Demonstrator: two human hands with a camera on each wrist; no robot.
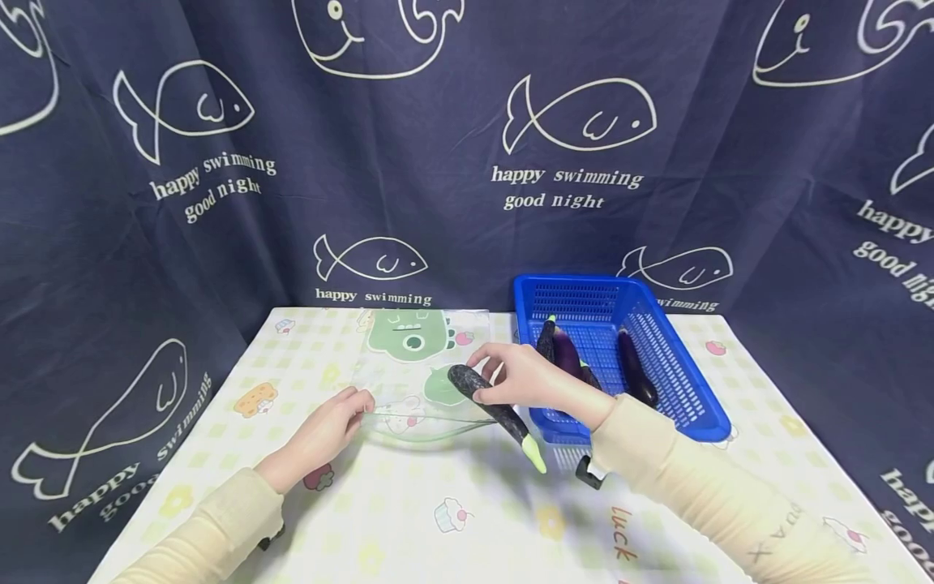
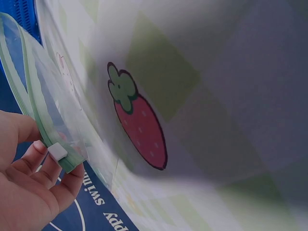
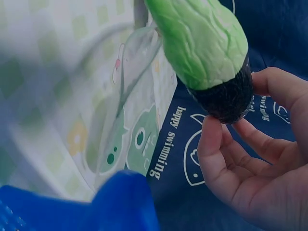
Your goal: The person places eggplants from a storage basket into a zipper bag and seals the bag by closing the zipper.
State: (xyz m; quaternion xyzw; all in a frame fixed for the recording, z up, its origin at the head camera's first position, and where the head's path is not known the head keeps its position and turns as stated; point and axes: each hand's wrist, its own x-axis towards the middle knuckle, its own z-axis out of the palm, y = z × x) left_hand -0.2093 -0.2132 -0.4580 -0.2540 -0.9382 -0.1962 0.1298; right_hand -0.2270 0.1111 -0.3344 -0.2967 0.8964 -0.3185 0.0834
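Note:
A clear zip bag [image 1: 438,381] with green cartoon prints lies on the table, its green-edged mouth parted toward me. My left hand [image 1: 332,426] pinches the left corner of that mouth. In the left wrist view, a white slider [image 2: 57,151] sits on the green strip [image 2: 33,98] right at my fingers. My right hand [image 1: 518,375] holds a dark speckled eggplant [image 1: 503,415] between thumb and fingers, above the right side of the bag's mouth. Its light green stem end [image 1: 534,454] points down toward me; in the right wrist view this green end [image 3: 204,43] looms close to the camera.
A blue plastic basket [image 1: 682,397] stands at the right, just beyond my right forearm. Inside are a purple eggplant [image 1: 636,369] at its right and several more dark ones [image 1: 565,353] at its left. A patterned cloth [image 1: 409,527] covers the table; a navy curtain [image 1: 452,178] hangs behind.

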